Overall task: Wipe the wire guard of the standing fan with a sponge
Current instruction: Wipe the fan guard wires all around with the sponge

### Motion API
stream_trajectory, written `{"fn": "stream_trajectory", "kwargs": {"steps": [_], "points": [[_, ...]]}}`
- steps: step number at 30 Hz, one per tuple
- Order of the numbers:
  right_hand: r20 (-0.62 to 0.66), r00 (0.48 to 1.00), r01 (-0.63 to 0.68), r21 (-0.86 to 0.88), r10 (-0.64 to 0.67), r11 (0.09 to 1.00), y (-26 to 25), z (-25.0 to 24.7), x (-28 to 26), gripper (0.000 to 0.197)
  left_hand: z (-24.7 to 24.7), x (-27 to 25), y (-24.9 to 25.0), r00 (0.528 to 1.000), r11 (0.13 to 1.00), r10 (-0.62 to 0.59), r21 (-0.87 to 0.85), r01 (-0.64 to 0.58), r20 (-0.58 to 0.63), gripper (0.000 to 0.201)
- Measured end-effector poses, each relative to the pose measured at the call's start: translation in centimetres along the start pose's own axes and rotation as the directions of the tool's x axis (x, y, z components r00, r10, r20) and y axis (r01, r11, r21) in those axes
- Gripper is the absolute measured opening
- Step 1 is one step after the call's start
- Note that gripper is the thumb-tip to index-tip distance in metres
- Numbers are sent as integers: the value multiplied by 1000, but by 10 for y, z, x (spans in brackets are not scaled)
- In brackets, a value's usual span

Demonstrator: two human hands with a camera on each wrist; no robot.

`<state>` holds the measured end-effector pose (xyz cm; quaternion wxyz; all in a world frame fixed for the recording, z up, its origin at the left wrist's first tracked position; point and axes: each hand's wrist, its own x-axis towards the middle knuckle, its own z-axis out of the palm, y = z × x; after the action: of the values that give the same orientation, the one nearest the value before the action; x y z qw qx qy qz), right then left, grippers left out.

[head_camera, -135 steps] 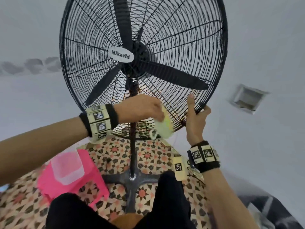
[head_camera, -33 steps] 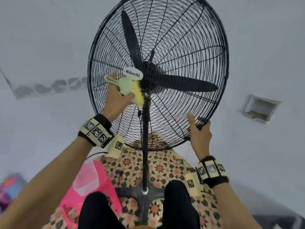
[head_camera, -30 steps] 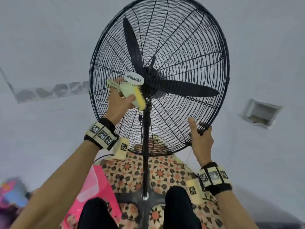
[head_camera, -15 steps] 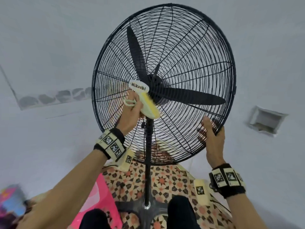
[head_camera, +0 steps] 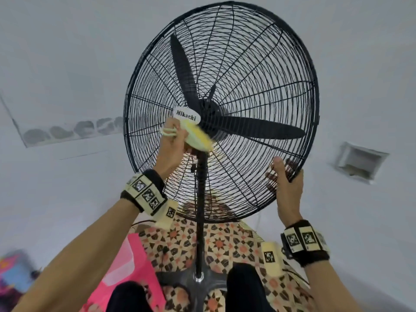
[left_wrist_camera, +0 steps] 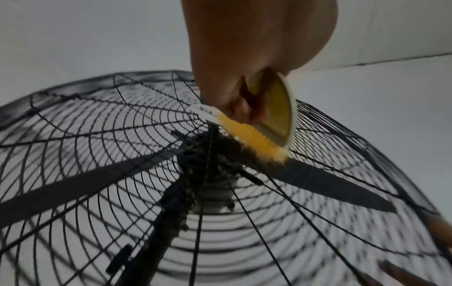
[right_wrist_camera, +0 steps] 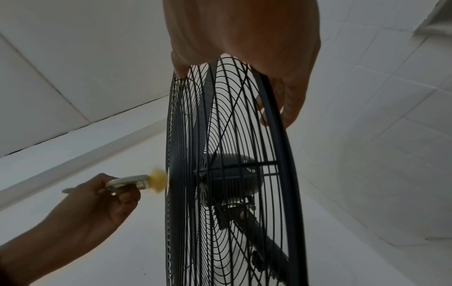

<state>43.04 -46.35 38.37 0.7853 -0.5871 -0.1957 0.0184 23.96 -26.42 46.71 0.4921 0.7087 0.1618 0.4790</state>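
Hiding most of its pale handle, the left hand (head_camera: 173,147) grips a yellow-bristled brush (head_camera: 199,138) against the wire guard (head_camera: 247,70) just below the hub badge (head_camera: 186,115). The right hand (head_camera: 287,183) clasps the guard's lower right rim, fingertips hidden behind the wires.

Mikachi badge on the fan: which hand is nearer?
Left. The left hand holds the scrubber just below the Mikachi badge. The right hand grips the wire guard's lower right rim, well away.

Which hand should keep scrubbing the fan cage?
Probably the left hand: it grips the yellow brush, bristles on the wire guard beside the hub. The right hand holds the rim steady.
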Motion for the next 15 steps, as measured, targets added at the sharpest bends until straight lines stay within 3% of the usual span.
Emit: {"fn": "stream_trajectory", "kwargs": {"steps": [2,5,6,7,9,10,13,15], "points": [[-9,1000,-2,-2,2,1000,0,5,-1,85,2,2,-1,999,1000,-7,2,7,-39,16],[-43,999,-23,-6,23,1000,2,6,-2,88,8,-11,-5,972,993,-34,117,6,231,4],[-47,999,-26,-9,25,1000,1,6,-3,88,7,-15,-3,964,993,-28,119,-4,266,2],[-39,999,-26,-7,26,1000,-2,6,-4,85,5,-16,1,973,995,-12,100,-11,229,1],[-20,1000,-18,-2,18,1000,-5,7,-5,74,-1,-9,4,999,998,47,46,-48,20,8],[-16,1000,-13,-5,13,1000,-4,5,-3,71,2,-8,0,998,998,51,35,-50,-25,12],[-21,999,-36,-8,36,999,0,0,-4,79,22,-33,-22,993,986,16,164,-36,121,14],[-33,999,-35,-32,34,999,2,-3,-7,89,25,-51,-28,986,990,0,141,-24,165,8]]}}
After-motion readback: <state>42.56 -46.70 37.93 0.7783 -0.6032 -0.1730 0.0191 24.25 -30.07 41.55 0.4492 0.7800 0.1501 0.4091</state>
